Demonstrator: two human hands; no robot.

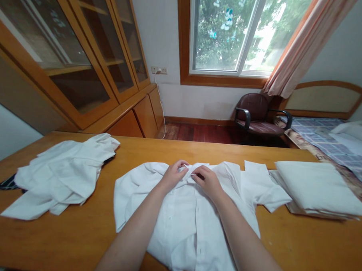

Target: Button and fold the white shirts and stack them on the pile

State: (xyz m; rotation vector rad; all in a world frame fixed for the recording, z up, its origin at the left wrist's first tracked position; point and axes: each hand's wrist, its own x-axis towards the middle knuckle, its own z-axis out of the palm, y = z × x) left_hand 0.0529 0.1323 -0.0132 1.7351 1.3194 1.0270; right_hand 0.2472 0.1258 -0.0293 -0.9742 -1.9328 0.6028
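A white button-up shirt lies spread on the wooden table in front of me, its collar end away from me and its front partly open lower down. My left hand pinches the shirt near the collar. Just beside it, my right hand pinches the other side of the collar opening, with a thin white edge of cloth at its fingertips. Both hands are closed and close together. One short sleeve stretches out to the right. Any button between my fingers is too small to make out.
On the table, a crumpled white garment lies at the left over a dark striped cloth. A folded white stack sits at the right. Beyond are a glass-door cabinet, an armchair and a bed.
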